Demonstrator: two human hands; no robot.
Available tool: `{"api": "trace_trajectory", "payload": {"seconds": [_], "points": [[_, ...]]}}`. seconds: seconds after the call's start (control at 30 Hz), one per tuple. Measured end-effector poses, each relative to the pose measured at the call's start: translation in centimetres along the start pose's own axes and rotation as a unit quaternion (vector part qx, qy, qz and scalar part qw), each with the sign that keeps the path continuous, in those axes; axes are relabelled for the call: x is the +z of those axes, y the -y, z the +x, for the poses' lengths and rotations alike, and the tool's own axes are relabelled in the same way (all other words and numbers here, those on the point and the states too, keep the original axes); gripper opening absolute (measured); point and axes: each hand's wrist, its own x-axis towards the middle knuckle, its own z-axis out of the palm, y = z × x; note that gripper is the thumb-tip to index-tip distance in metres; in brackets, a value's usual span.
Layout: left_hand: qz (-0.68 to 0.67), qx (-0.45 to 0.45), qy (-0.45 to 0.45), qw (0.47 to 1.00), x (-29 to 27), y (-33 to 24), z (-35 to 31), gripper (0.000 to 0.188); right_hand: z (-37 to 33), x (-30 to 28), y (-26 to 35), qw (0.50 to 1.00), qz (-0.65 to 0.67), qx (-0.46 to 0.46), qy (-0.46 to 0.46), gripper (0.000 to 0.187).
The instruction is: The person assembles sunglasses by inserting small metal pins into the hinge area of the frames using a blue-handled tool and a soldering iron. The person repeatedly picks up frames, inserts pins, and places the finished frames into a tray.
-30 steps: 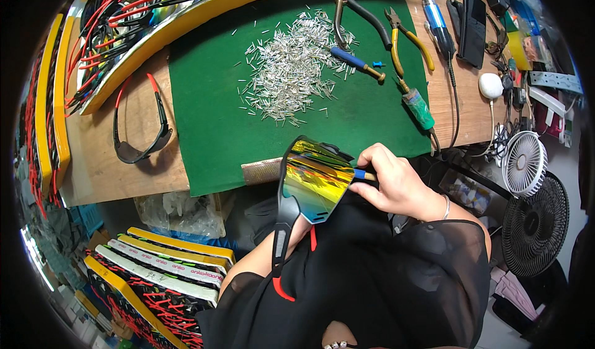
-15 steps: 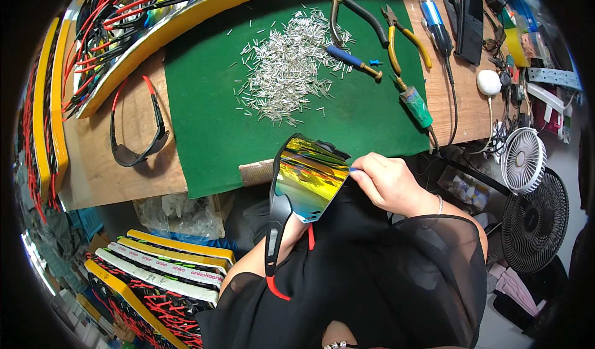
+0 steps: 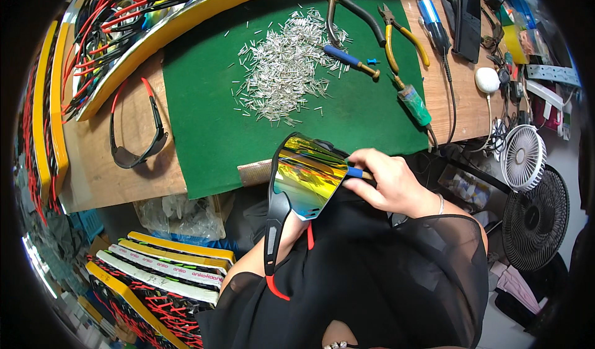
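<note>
A pair of sports sunglasses (image 3: 308, 177) with a mirrored yellow-green lens, black arms and red tips is held in front of my body. My left hand (image 3: 296, 226) holds it from below, its fingers hidden behind the lens. At the lens's right edge, my right hand (image 3: 396, 187) grips a thin stick-like tool with a blue end (image 3: 354, 172) and a tan part between thumb and fingers. Its blue end meets the frame's edge; what it touches there is too small to tell. On the green mat (image 3: 211, 132) lies a heap of small silvery pins (image 3: 285, 70).
Bent-handled pliers (image 3: 359, 14), a blue-handled tool with a brass end (image 3: 350, 61), yellow-handled cutters (image 3: 390, 33) and a green-handled tool (image 3: 414, 104) lie right of the heap. Other sunglasses (image 3: 137, 157) rest at left. Trays packed with glasses (image 3: 204, 8) stand behind; fans (image 3: 522, 157) at right.
My right hand has shifted slightly and its fingers have spread, so more of the blue and tan tool shows. The sunglasses and my left hand stay almost still.
</note>
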Motion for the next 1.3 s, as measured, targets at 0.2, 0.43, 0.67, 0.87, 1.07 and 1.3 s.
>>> {"api": "trace_trajectory", "payload": {"seconds": [0.2, 0.43, 0.67, 0.87, 1.07, 1.3], "points": [[0.085, 0.036, -0.006, 0.996, 0.5, -0.6, -0.6, 0.02, 0.1, -0.9, 0.5, 0.998, 0.02, 0.041, 0.047, 0.023], [0.043, 0.022, 0.043, 0.998, -0.2, -0.2, 0.3, 0.019, -0.6, 0.1, -0.7, 0.999, 0.007, 0.023, 0.038, 0.02], [0.063, 0.024, 0.023, 0.997, 0.2, -0.4, -0.3, 0.02, -0.1, -0.1, 0.2, 0.999, 0.03, 0.034, 0.016, 0.02], [0.039, 0.008, 0.011, 0.999, 0.0, -0.4, -0.1, 0.022, 0.2, -0.8, 1.1, 0.997, 0.027, 0.071, -0.002, 0.013], [0.009, -0.007, 0.002, 1.0, 0.0, -0.4, -0.3, 0.022, -0.6, 0.2, -0.3, 0.998, 0.028, 0.023, 0.045, 0.021], [0.1, -0.005, -0.011, 0.995, -0.3, -0.6, -0.2, 0.022, -0.4, 0.0, 0.0, 0.999, 0.044, 0.019, 0.025, 0.035]]}}
